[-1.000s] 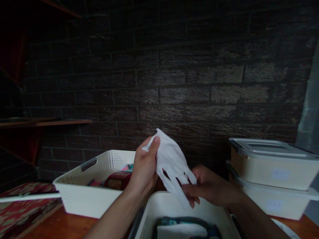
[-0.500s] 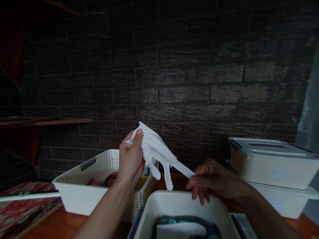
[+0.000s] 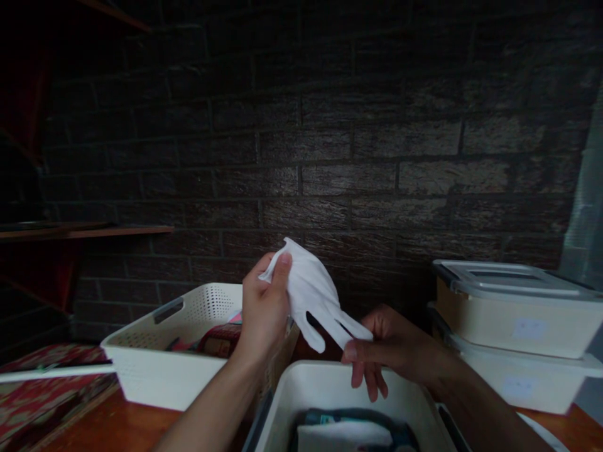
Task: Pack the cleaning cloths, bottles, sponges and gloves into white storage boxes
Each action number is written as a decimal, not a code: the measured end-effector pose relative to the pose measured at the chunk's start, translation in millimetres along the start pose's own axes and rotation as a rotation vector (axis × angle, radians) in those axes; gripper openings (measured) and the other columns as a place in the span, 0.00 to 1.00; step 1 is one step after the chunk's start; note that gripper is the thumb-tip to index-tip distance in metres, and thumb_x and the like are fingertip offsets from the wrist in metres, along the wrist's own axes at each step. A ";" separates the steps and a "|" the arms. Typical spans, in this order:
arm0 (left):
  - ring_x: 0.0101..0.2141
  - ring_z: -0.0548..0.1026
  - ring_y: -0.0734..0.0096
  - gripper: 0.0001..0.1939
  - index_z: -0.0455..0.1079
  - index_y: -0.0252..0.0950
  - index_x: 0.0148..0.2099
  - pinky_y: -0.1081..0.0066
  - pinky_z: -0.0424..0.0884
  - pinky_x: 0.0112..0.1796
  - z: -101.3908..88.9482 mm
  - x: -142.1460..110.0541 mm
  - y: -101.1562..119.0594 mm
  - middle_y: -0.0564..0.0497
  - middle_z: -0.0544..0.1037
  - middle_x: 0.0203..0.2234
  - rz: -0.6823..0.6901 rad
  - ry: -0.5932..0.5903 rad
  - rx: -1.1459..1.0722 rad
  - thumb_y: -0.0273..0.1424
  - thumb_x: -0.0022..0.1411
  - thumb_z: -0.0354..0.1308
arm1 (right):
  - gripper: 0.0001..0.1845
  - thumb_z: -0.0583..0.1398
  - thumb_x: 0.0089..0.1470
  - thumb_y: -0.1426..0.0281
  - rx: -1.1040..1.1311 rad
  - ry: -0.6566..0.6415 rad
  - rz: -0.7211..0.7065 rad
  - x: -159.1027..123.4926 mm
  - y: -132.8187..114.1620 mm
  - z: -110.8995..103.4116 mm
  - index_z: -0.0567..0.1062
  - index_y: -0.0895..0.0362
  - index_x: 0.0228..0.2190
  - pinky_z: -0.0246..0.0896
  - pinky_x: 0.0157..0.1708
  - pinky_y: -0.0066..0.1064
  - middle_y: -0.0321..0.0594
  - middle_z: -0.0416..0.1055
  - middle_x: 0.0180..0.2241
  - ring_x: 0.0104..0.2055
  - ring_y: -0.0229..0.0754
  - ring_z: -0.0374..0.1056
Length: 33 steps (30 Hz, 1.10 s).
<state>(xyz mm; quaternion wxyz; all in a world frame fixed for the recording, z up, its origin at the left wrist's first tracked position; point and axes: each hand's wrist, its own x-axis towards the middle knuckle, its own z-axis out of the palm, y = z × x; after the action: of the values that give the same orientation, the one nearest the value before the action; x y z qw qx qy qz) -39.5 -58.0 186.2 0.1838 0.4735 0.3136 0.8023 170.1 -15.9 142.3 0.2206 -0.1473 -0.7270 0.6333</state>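
Observation:
A white cloth glove [image 3: 313, 285] is held up between my two hands, above the far rim of an open cream bin [image 3: 325, 376]. My left hand [image 3: 268, 298] grips the cuff end, thumb pressed on top. With thumb and fingers, my right hand [image 3: 377, 348] pinches the glove's fingertips at the lower right. One glove finger hangs loose between the hands. Inside the bin lie a folded white item [image 3: 343, 433] and dark items that I cannot make out.
To the left stands a white perforated basket [image 3: 160, 370] with red cloth items inside. Two lidded boxes [image 3: 513, 320] are stacked at the right on the wooden table [image 3: 106, 417]. A dark brick wall [image 3: 325, 182] rises behind, and a shelf [image 3: 94, 232] juts out at the left.
My left hand has moved right and slightly down with the cuff end. My right hand has shifted slightly left and now pinches more of the glove's fingers. The glove is less stretched.

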 end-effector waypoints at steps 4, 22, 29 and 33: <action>0.23 0.66 0.77 0.13 0.74 0.36 0.36 0.78 0.62 0.24 -12.1 18.3 -4.0 0.55 0.71 0.24 0.028 0.040 -0.034 0.41 0.60 0.67 | 0.21 0.70 0.51 0.57 -0.004 0.015 0.060 -5.1 -4.4 -7.1 0.80 0.65 0.25 0.64 0.15 0.22 0.45 0.79 0.24 0.19 0.37 0.73; 0.23 0.62 0.79 0.15 0.71 0.35 0.39 0.79 0.57 0.23 11.1 -14.2 -8.7 0.57 0.67 0.24 -0.066 -0.075 -0.045 0.42 0.65 0.62 | 0.25 0.71 0.51 0.57 -0.095 0.055 0.021 7.0 6.4 9.7 0.78 0.62 0.44 0.67 0.20 0.21 0.43 0.79 0.35 0.29 0.39 0.77; 0.25 0.66 0.76 0.14 0.70 0.36 0.40 0.78 0.61 0.25 11.6 -21.7 -12.5 0.56 0.67 0.24 -0.099 -0.116 -0.062 0.43 0.67 0.60 | 0.24 0.68 0.53 0.54 -0.128 0.161 -0.010 13.8 11.1 5.3 0.79 0.65 0.29 0.64 0.17 0.21 0.46 0.80 0.30 0.23 0.37 0.75; 0.27 0.68 0.75 0.14 0.70 0.36 0.41 0.78 0.63 0.25 12.4 -20.4 -11.9 0.55 0.70 0.26 -0.121 -0.122 -0.049 0.43 0.67 0.60 | 0.23 0.67 0.55 0.55 -0.082 0.118 -0.037 12.2 10.6 6.9 0.79 0.65 0.28 0.64 0.17 0.22 0.47 0.80 0.27 0.21 0.37 0.74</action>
<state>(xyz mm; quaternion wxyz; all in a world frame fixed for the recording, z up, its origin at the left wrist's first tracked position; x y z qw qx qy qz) -18.8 -57.3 169.4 0.2624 0.4971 0.3100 0.7668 155.4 -14.2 132.8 0.2686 -0.1796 -0.7407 0.5890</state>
